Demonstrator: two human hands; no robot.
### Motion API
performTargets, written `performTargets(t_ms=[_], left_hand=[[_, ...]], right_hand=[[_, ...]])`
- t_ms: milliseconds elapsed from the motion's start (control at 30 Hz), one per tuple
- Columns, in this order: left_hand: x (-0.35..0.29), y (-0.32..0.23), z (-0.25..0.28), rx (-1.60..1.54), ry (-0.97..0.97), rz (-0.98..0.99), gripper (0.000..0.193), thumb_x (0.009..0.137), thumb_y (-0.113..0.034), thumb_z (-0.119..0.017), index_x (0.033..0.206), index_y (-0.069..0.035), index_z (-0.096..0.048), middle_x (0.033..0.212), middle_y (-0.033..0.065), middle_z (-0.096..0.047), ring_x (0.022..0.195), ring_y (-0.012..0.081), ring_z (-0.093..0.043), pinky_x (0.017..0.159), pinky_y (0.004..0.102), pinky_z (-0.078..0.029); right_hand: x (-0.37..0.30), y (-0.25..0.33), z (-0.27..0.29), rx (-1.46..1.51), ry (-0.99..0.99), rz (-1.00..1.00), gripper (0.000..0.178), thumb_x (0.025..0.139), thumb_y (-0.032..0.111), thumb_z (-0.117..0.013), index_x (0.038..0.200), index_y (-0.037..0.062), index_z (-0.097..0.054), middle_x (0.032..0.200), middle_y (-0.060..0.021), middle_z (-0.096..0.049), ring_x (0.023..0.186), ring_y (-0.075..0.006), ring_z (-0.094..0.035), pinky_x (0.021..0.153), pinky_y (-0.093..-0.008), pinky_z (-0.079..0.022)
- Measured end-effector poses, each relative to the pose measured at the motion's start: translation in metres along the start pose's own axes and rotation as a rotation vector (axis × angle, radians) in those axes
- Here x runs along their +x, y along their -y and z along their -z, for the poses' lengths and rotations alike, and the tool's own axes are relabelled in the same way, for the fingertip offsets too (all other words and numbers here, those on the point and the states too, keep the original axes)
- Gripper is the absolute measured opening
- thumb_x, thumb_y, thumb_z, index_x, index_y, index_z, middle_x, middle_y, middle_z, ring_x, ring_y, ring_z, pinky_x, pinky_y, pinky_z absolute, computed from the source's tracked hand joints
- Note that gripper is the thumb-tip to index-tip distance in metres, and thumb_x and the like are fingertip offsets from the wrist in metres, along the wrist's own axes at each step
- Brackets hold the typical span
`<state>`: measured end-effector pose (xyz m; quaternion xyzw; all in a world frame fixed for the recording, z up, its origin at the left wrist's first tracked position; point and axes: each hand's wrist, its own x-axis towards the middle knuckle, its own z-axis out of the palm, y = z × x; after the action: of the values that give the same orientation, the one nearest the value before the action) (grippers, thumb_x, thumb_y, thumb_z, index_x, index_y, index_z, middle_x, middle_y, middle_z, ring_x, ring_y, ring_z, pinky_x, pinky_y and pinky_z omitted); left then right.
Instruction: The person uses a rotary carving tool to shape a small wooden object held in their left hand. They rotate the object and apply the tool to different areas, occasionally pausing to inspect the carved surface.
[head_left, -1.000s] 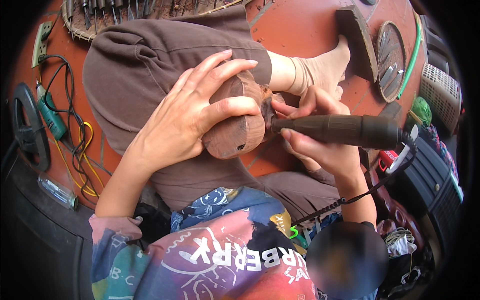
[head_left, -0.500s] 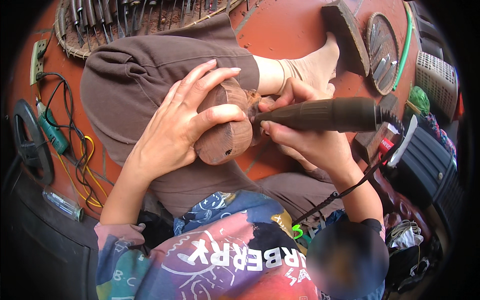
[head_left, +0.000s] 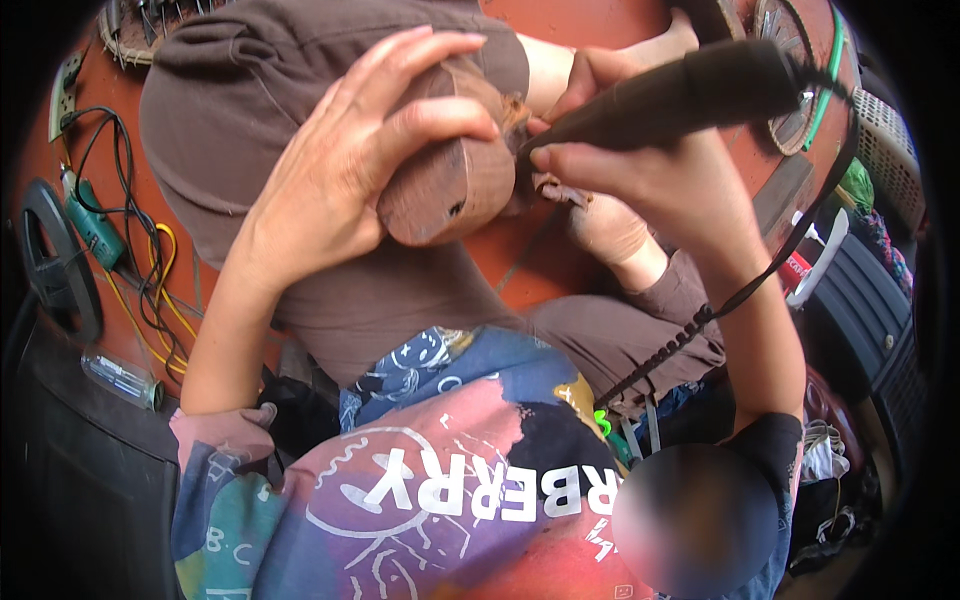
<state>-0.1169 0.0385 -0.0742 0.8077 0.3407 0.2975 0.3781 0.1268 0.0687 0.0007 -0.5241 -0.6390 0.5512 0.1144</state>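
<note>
In my left hand (head_left: 335,155) I clasp a rounded brown wood carving (head_left: 440,195), fingers spread over its top and thumb along its upper side. A small dark pit marks its near face. My right hand (head_left: 680,185) grips a dark rotary carving handpiece (head_left: 680,100) like a pen, its body slanting up to the right. The narrow front end points at the carving's right side, where the wood is rougher and orange-brown. Its bit is hidden, so contact cannot be made out. From the rear end a black coiled cord (head_left: 800,255) loops down past my right forearm.
Orange floor tiles (head_left: 545,265) lie below. At left are a power strip (head_left: 63,95), a green power tool (head_left: 92,225), tangled cables (head_left: 155,290) and a clear bottle (head_left: 120,380). Baskets of chisels (head_left: 130,35) stand far left and far right (head_left: 785,70); a dark crate (head_left: 850,300) is at right.
Hands, carving and handpiece now stand higher in the picture, as the whole view has shifted. The handpiece's rear end has tilted upward. Both hands keep their holds.
</note>
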Motion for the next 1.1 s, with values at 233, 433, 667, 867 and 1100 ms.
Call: performTargets(t_ms=[233, 433, 667, 867, 1100], left_hand=[[0.007, -0.001, 0.004, -0.061, 0.016, -0.081, 0.062, 0.070, -0.014, -0.083, 0.125, -0.015, -0.054, 0.145, 0.0236, -0.039, 0.132, 0.0454, -0.042, 0.110, 0.0522, -0.036], [0.004, -0.004, 0.008, -0.082, 0.044, -0.063, 0.063, 0.071, -0.013, -0.083, 0.126, -0.015, -0.054, 0.145, 0.0234, -0.040, 0.133, 0.0454, -0.042, 0.110, 0.0522, -0.036], [0.006, -0.008, 0.008, -0.108, 0.022, -0.085, 0.063, 0.071, -0.009, -0.081, 0.127, -0.015, -0.053, 0.146, 0.0224, -0.038, 0.134, 0.0447, -0.042, 0.111, 0.0519, -0.036], [0.005, -0.001, 0.004, -0.142, -0.013, -0.135, 0.063, 0.070, -0.009, -0.081, 0.127, -0.015, -0.053, 0.146, 0.0222, -0.039, 0.134, 0.0445, -0.042, 0.111, 0.0520, -0.035], [0.004, 0.001, 0.004, -0.096, 0.011, -0.122, 0.064, 0.070, -0.009, -0.081, 0.126, -0.015, -0.053, 0.145, 0.0222, -0.040, 0.133, 0.0443, -0.042, 0.111, 0.0525, -0.035]], right_hand=[[0.004, 0.021, 0.004, -0.018, 0.057, -0.111, 0.021, 0.078, 0.006, -0.077, 0.090, -0.0003, -0.060, 0.082, -0.0055, -0.066, 0.078, -0.0118, -0.065, 0.069, -0.0261, -0.052], [0.001, 0.022, 0.005, -0.089, 0.093, 0.000, 0.021, 0.076, 0.008, -0.077, 0.087, -0.0016, -0.062, 0.079, -0.0071, -0.067, 0.074, -0.0137, -0.065, 0.067, -0.0286, -0.051], [0.002, 0.026, -0.001, -0.102, 0.043, -0.085, 0.019, 0.076, 0.010, -0.076, 0.086, -0.0011, -0.064, 0.077, -0.0082, -0.068, 0.075, -0.0138, -0.066, 0.068, -0.0288, -0.052], [0.013, 0.036, 0.003, -0.178, 0.079, -0.228, 0.019, 0.075, 0.010, -0.077, 0.085, -0.0012, -0.064, 0.077, -0.0085, -0.068, 0.073, -0.0146, -0.066, 0.067, -0.0295, -0.052], [0.008, 0.045, 0.002, -0.210, 0.090, -0.130, 0.016, 0.074, 0.007, -0.075, 0.082, -0.0016, -0.064, 0.074, -0.0091, -0.067, 0.070, -0.0150, -0.065, 0.065, -0.0292, -0.051]])
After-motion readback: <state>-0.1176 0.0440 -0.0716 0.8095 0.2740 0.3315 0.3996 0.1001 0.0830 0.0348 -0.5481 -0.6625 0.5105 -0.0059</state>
